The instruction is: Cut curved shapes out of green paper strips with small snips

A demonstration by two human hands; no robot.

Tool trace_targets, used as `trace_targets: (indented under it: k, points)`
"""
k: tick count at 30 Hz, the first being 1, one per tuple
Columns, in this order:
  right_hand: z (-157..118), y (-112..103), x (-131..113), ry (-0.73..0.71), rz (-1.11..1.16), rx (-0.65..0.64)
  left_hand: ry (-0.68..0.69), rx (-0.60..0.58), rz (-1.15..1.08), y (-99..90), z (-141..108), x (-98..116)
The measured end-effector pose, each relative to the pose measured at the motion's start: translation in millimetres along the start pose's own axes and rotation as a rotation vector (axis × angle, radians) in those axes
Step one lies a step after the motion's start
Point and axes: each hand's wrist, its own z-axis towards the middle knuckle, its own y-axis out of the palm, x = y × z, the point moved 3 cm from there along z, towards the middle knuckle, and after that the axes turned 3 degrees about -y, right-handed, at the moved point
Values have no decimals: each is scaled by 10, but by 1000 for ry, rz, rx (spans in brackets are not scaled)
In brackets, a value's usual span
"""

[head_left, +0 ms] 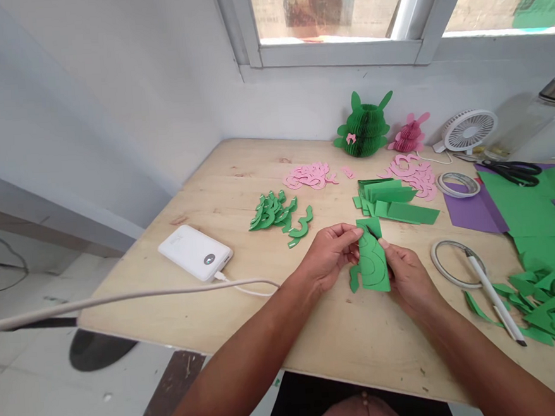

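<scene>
A green paper strip (373, 268) with curved outlines drawn on it is held upright above the table. My left hand (326, 255) pinches its upper left edge between thumb and fingertips. My right hand (408, 275) grips the right edge, thumb in front and the other fingers mostly hidden. A curved bit of green paper (354, 278) shows at the strip's lower left; whether it is attached, I cannot tell. Left of my hands are a loose curved green cutout (302, 224) and a pile of similar green cutouts (270, 210). Folded green paper strips (386, 197) lie just beyond the held one.
Pink cutouts (309, 175), a green paper animal (365, 132) and a pink one (409, 135) stand farther back. Rightward are a tape roll (459, 186), black scissors (512, 171), a white pen (495, 297) and green scraps (550, 303). A cabled power bank (192, 252) lies left.
</scene>
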Motion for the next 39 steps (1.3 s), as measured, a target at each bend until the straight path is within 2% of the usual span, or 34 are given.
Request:
trace_targets:
  k: [19, 26, 39]
  points:
    - [-1, 30, -32, -36, 59, -39, 111, 128, 115, 44, -47, 37]
    - [22, 16, -12, -72, 33, -38, 129, 137, 97, 51, -53, 42]
    - [12, 6, -12, -50, 17, -3, 145, 161, 98, 45, -50, 31]
